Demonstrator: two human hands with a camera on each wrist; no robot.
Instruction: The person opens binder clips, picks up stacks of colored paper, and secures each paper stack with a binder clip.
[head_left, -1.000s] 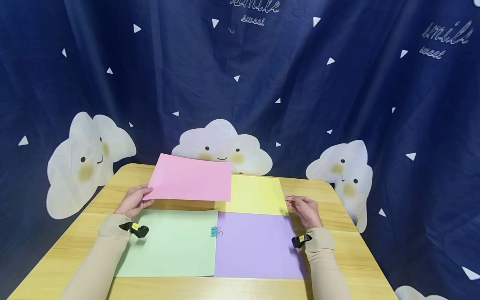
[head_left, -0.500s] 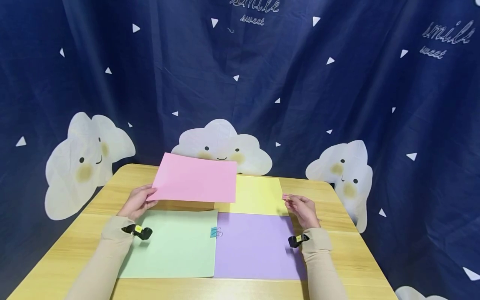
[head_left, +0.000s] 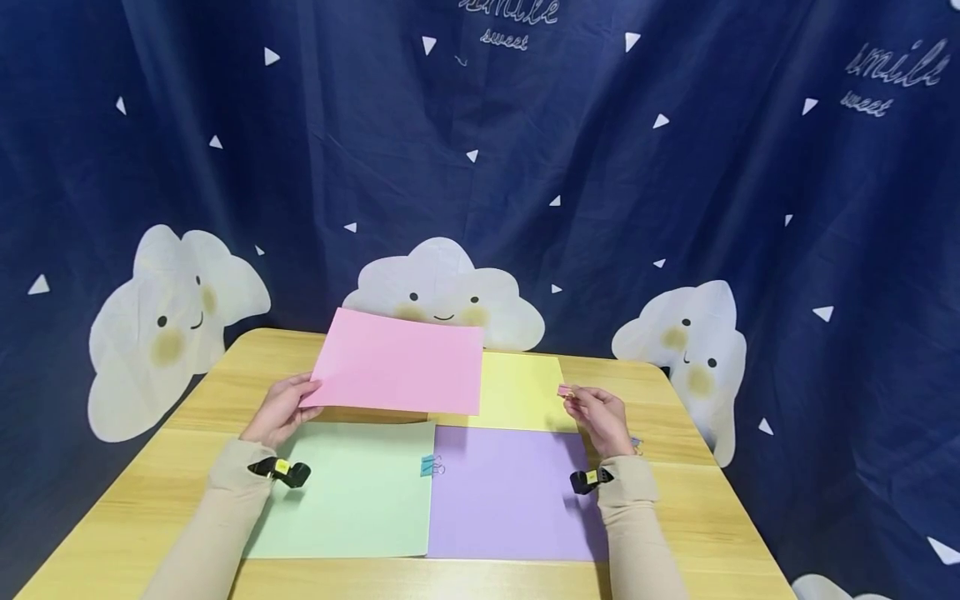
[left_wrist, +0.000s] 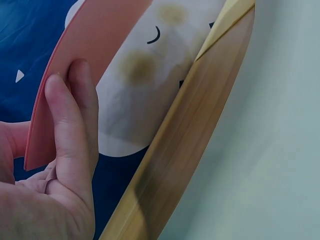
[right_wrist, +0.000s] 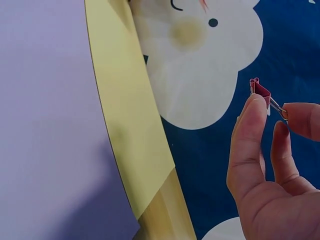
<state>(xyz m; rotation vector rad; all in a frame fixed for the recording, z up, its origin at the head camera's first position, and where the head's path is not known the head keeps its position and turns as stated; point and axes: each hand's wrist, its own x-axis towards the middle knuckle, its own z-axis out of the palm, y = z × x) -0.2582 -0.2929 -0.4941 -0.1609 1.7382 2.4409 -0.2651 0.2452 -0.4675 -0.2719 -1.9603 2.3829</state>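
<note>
My left hand [head_left: 281, 410] pinches the lower left corner of a pink paper sheet [head_left: 401, 362], held raised and tilted above the table. In the left wrist view, fingers [left_wrist: 65, 115] lie on one face of the pink sheet [left_wrist: 107, 35]. My right hand [head_left: 602, 419] pinches a small pink binder clip [head_left: 566, 390] by its wire handles; the right wrist view shows the clip [right_wrist: 261, 92] between thumb and finger. Yellow paper [head_left: 525, 387] lies below, partly covered by the pink sheet in the head view. The right hand is beside its right edge.
Green paper [head_left: 352, 492] and purple paper [head_left: 513, 496] lie side by side at the front of the wooden table [head_left: 390, 577]. A teal binder clip [head_left: 427, 465] sits at their shared edge. Another small clip [head_left: 637, 444] lies beside the right wrist. A dark blue curtain [head_left: 480, 192] hangs behind.
The left hand has carried the pink sheet to the right, over more of the yellow paper. The right hand has moved slightly left with the clip, and a small clip beside the wrist has come into view.
</note>
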